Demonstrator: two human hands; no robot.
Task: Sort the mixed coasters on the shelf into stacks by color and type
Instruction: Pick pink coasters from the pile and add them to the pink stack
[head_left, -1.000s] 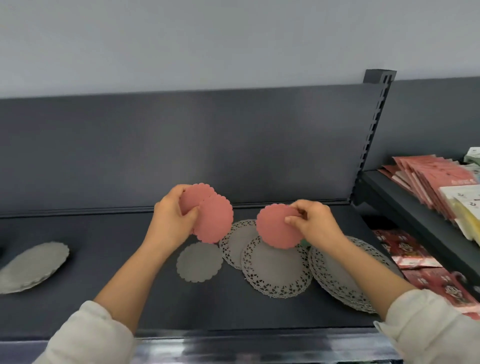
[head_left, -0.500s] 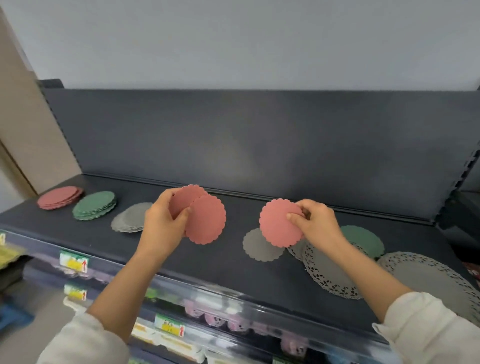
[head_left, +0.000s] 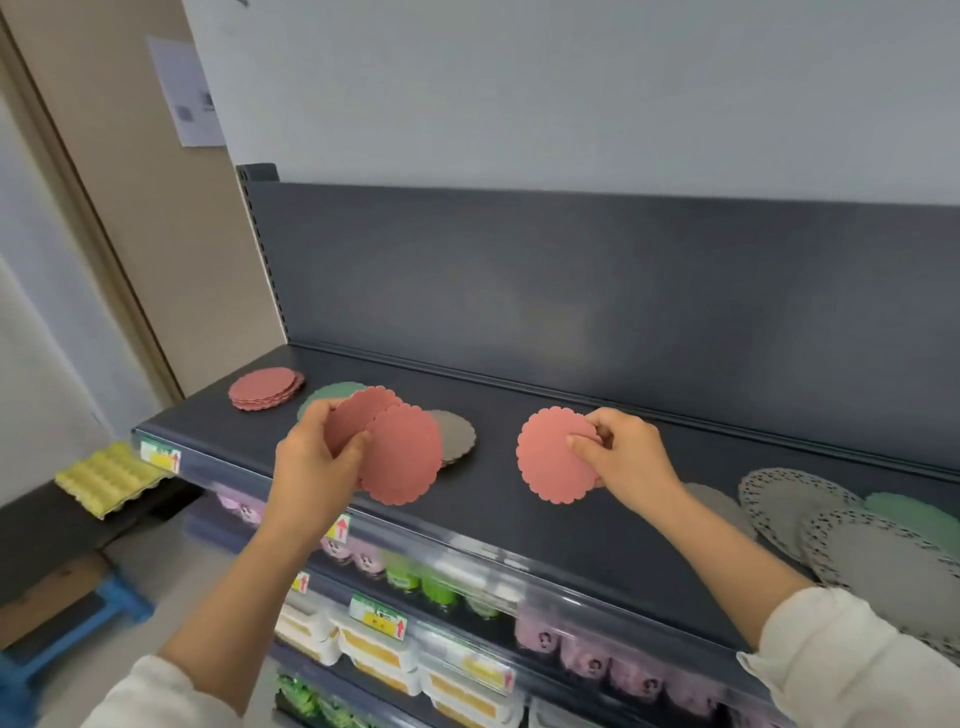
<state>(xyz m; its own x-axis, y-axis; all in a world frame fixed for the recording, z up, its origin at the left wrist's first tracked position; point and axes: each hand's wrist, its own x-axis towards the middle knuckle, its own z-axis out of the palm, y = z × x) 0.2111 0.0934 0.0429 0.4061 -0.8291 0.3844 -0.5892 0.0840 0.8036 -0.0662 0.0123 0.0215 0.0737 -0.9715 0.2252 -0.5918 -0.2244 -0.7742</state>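
Pink coasters held above shelf (head_left: 519, 525).
Left hand (head_left: 311, 462) pinching two pink coasters (head_left: 395, 447); right hand (head_left: 623, 457) pinching one pink coaster (head_left: 553, 462).

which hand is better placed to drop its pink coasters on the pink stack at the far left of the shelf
Left. The left hand holds pink coasters nearer the pink stack; the right hand is farther right.

Setting: retail shop, stockroom-side aisle. Evidence: dark metal gondola shelf (head_left: 571, 530) with slotted upright and back panel. Price tags (head_left: 378, 619) with red arrows clipped on shelf edges below top shelf. Packaged goods (head_left: 374, 652) in rows on lower tiers beneath shelf. Yellow egg tray (head_left: 106, 478) left of shelf on low surface. Blue crate (head_left: 67, 629) on floor, lower left of shelf.
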